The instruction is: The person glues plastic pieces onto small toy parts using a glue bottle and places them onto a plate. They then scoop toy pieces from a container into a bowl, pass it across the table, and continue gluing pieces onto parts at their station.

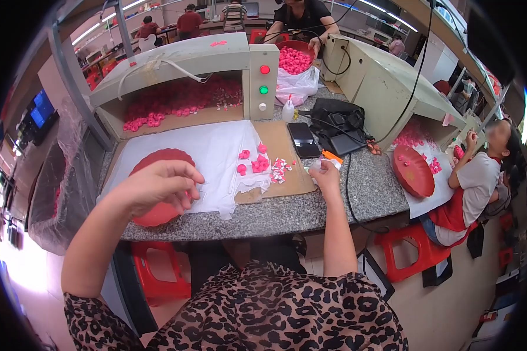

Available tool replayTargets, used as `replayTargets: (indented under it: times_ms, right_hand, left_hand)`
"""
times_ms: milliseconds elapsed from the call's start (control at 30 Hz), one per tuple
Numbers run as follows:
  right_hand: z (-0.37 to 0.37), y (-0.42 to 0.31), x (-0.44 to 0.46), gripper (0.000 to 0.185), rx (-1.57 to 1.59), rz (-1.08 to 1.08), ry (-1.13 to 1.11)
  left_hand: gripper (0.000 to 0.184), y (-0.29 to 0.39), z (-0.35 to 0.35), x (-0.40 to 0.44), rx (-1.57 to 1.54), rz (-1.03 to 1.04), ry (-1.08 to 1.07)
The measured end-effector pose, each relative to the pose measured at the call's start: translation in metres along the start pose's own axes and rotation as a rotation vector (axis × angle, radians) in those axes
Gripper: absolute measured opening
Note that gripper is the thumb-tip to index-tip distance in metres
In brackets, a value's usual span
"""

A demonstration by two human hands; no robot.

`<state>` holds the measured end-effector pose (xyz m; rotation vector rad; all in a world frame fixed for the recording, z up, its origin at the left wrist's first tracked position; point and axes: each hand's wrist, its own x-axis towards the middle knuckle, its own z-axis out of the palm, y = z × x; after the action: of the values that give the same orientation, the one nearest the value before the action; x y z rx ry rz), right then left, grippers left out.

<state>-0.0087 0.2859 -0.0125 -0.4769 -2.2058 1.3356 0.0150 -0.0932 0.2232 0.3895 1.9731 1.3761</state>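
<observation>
My left hand hovers over a red shallow bowl, its fingers loosely bent and apart, with nothing visible in them. The hand hides much of the bowl. My right hand is closed around a small item with an orange end and a pale part; its kind is unclear. Between my hands, several small pink pieces sit on a white cloth. Beside them, small silvery-and-pink bits are scattered on a brown board.
A machine housing with more pink pieces inside stands ahead. A black phone, a small white bottle and a black bag lie near the right. Across, a person holds a bowl of pink pieces. Another person sits right, near a red bowl.
</observation>
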Motion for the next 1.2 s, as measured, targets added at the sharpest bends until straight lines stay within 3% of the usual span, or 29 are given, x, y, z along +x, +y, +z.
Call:
replayTargets:
  times_ms: [333,400,500,733,967,1133,1200]
  right_hand:
    - [-0.019,-0.011,0.001,0.038,-0.196,-0.07,0.1]
    - [-0.038,0.001,0.011,0.029,0.05,-0.068,0.216]
    - [-0.064,-0.004,0.015,0.02,-0.09,0.012,0.358]
    - [-0.059,-0.005,0.03,0.013,-0.284,-0.032,0.237]
    - [-0.037,-0.016,0.044,0.02,-0.663,-0.138,0.052]
    - [-0.037,-0.011,0.045,0.02,-0.7,-0.142,0.027]
    - [-0.043,-0.016,0.039,0.019,-0.605,-0.324,0.127]
  left_hand:
    - [0.019,-0.068,0.029,0.027,-0.177,-0.131,-0.137]
    - [0.019,-0.081,0.035,0.039,-0.18,-0.15,-0.112]
    - [0.016,-0.101,0.045,0.059,-0.204,-0.15,-0.08]
    - [0.015,-0.124,0.085,0.1,-0.3,-0.008,0.016]
    - [0.019,-0.139,0.103,0.121,-0.294,0.058,0.07]
    - [0.019,-0.137,0.099,0.125,-0.198,0.121,0.15]
    - [0.018,-0.142,0.097,0.128,-0.224,0.147,0.197]
